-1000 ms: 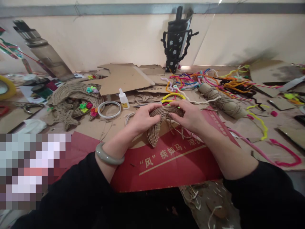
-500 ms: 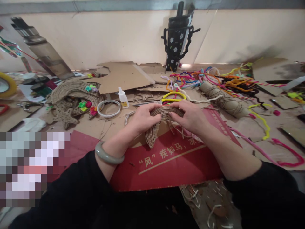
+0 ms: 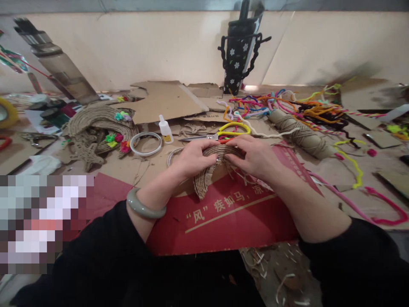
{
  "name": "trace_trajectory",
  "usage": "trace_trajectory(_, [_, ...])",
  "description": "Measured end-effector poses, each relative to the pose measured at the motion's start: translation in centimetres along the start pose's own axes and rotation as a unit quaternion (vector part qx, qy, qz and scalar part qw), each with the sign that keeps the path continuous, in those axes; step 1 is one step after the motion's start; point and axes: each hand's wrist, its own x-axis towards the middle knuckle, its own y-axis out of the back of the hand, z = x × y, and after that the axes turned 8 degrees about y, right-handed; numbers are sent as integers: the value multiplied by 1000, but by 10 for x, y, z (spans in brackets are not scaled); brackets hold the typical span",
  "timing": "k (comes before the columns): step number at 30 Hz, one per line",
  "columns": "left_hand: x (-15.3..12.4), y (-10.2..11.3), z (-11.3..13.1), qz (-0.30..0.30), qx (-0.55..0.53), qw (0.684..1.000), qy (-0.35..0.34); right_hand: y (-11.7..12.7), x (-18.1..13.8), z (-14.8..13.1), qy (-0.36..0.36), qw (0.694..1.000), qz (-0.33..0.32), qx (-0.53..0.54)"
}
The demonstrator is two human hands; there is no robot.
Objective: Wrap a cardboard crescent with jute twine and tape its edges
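Observation:
Both hands grip one curved arch covered in rows of brown twine, over a red cardboard sheet. My left hand, a grey-green bangle at its wrist, pinches the arch's left side between thumb and fingers. On the other side my right hand holds it near the top, thumb below and fingers above. The arch's left end hangs below my left hand; its right end is mostly hidden behind my right hand. Yellow-handled scissors lie just beyond the hands.
A small glue bottle and a white ring are beyond my left hand. Twine pieces with a starfish shape lie at left. A twine roll and colourful pipe cleaners lie at right; a black flowered tumbler stands behind.
Both hands keep their hold on the arch; the right thumb and fingers have shifted slightly along it. The view has moved a little; nothing else has visibly changed.

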Motion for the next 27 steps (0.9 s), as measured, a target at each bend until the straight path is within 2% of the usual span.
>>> trace_trajectory(3, [0,0,2,-5,-23,1000,19,0,0,0,10,1000,7,-13])
trace_trajectory(10, [0,-3,0,-39,-154,984,81,1,0,-2,7,999,28,-22])
trace_trajectory(16, [0,-1,2,-33,-153,983,91,1,-1,-3,-5,999,26,-20])
trace_trajectory(20, [-1,-2,4,-35,-159,984,72,0,-2,-4,17,1000,17,-11])
trace_trajectory(27, [-2,-3,6,-41,-142,986,80,-1,-2,-1,32,999,9,20])
